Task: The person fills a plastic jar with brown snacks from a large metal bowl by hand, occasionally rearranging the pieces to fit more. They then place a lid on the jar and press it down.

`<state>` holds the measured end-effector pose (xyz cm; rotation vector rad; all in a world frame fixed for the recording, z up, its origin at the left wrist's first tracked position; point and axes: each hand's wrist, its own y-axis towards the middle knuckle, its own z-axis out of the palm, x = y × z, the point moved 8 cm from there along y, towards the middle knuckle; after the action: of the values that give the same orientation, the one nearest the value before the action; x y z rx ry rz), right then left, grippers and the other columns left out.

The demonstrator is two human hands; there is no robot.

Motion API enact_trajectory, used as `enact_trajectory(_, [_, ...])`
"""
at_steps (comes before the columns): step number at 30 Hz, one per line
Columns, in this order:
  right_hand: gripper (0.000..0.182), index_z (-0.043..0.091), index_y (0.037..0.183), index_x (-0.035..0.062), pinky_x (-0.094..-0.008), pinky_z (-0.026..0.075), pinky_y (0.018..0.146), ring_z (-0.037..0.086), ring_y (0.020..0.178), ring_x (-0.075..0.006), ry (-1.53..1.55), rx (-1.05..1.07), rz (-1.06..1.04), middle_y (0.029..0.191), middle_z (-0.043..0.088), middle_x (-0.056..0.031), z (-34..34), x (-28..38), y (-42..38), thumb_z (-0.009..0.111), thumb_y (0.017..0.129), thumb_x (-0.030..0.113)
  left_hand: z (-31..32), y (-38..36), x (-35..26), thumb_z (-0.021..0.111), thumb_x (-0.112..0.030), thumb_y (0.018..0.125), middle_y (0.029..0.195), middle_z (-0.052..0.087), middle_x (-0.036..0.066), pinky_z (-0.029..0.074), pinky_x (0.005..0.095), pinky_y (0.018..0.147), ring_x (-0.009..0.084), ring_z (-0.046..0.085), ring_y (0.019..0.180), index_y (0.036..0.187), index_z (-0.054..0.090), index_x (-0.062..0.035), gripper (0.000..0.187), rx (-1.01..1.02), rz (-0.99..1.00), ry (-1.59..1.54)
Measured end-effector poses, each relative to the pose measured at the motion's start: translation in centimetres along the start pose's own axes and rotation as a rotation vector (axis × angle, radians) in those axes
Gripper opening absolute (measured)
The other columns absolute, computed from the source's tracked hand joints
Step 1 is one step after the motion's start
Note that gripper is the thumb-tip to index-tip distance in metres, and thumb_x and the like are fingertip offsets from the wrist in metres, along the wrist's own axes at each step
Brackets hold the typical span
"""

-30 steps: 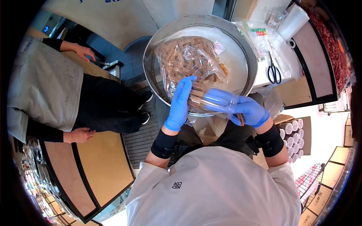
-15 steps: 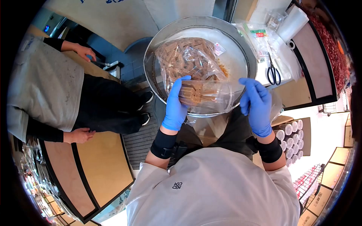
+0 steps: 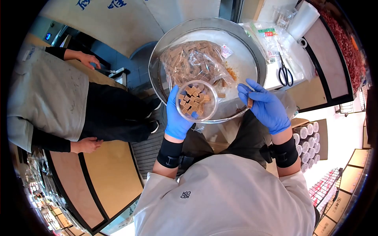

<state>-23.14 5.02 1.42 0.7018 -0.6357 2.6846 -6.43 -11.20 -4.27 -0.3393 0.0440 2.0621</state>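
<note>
Left hand (image 3: 178,114) grips a near-full jar (image 3: 196,101) at centre frame while right hand (image 3: 264,106) pinches one more stick (image 3: 249,103), bag (image 3: 197,61) still heaped.

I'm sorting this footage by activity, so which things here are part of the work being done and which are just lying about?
In use:
left hand holding clear jar of brown sticks
right hand pinching one stick
bag of sticks
metal basin

Lying about:
scissors
tape roll
capped jars
a co-worker alongside

A white desk (image 3: 271,76) stands beside tan counters (image 3: 106,173) with black edging; dark ribbed flooring (image 3: 143,147) runs between them, brightly lit.
</note>
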Motion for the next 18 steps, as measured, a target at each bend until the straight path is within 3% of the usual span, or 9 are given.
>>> enact_trajectory(2, [0.046,0.046,0.136,-0.0058,-0.0353,0.048,0.103,0.058,0.122,-0.0243,-0.061,0.034,-0.002,0.13,0.057,-0.0181,1.2,0.0,-0.4,0.052,0.09,-0.01,1.7,-0.8,-0.2,0.046,-0.045,0.099,0.126,0.063,0.016,0.048,0.043,0.103,0.0307,0.061,0.117,0.133,0.054,-0.0005,0.056,0.09,0.063,0.218])
enact_trajectory(3, [0.045,0.047,0.135,-0.0051,-0.0338,0.048,0.103,0.058,0.122,-0.023,-0.15,0.099,-0.034,0.13,0.058,-0.0173,2.1,0.1,-0.8,0.055,0.091,-0.007,2.4,-0.8,0.7,0.046,-0.047,0.099,0.121,0.066,0.016,0.049,0.0414,0.1,0.0301,0.062,0.114,0.129,0.058,0.0003,0.057,0.115,-0.079,-0.102])
enact_trajectory(4, [0.044,0.048,0.135,-0.0044,-0.0323,0.047,0.104,0.058,0.123,-0.0218,-0.238,0.164,-0.067,0.13,0.059,-0.0166,3.0,0.1,-1.1,0.058,0.092,-0.005,2.9,-0.8,0.8,0.046,-0.047,0.099,0.121,0.066,0.016,0.049,0.0414,0.1,0.0301,0.062,0.114,0.129,0.058,0.0003,0.057,0.113,-0.082,-0.1])
enact_trajectory(6, [0.041,0.051,0.132,-0.0037,-0.0304,0.046,0.103,0.059,0.121,-0.0202,-0.387,0.159,-0.118,0.127,0.061,-0.0144,3.6,0.3,-1.5,0.06,0.092,-0.003,1.9,-0.9,0.6,0.046,-0.048,0.099,0.121,0.065,0.016,0.05,0.0416,0.099,0.0289,0.063,0.113,0.129,0.058,-0.0002,0.058,-0.081,-0.029,0.168])
enact_trajectory(10, [0.035,0.058,0.126,-0.0022,-0.027,0.046,0.101,0.061,0.115,-0.0154,-0.823,0.15,-0.132,0.119,0.066,-0.0089,4.7,0.8,-2.3,0.065,0.092,0.002,0.9,-0.6,0.9,0.046,-0.05,0.098,0.121,0.065,0.016,0.049,0.0433,0.1,0.0291,0.062,0.114,0.131,0.056,-0.0013,0.059,-0.073,-0.098,0.068])
enact_trajectory(13, [0.031,0.06,0.122,-0.0011,-0.0264,0.048,0.097,0.063,0.11,-0.0141,-0.849,0.143,-0.103,0.115,0.067,-0.0075,4.6,0.5,-2.4,0.066,0.091,0.001,2.1,-0.7,0.7,0.047,-0.048,0.098,0.125,0.063,0.015,0.049,0.0455,0.1,0.0297,0.06,0.117,0.133,0.055,-0.0027,0.057,-0.033,-0.078,0.179])
enact_trajectory(17, [0.029,0.061,0.119,0.0004,-0.0263,0.05,0.093,0.064,0.105,-0.0127,-0.907,0.133,-0.071,0.11,0.069,-0.0064,3.3,0.4,-1.9,0.066,0.09,0.0,2.4,-0.8,0.5,0.05,-0.044,0.098,0.131,0.058,0.015,0.047,0.0475,0.102,0.0301,0.057,0.121,0.133,0.054,-0.0046,0.053,-0.208,-0.042,0.178])
enact_trajectory(18, [0.027,0.062,0.117,0.0007,-0.0262,0.051,0.092,0.065,0.103,-0.0129,-0.855,0.111,-0.158,0.109,0.069,-0.0062,3.4,0.8,-2.0,0.066,0.09,0.0,2.3,-0.8,0.7,0.051,-0.043,0.099,0.132,0.058,0.015,0.047,0.0479,0.103,0.0302,0.056,0.122,0.132,0.054,-0.0052,0.051,-0.258,-0.052,0.139])
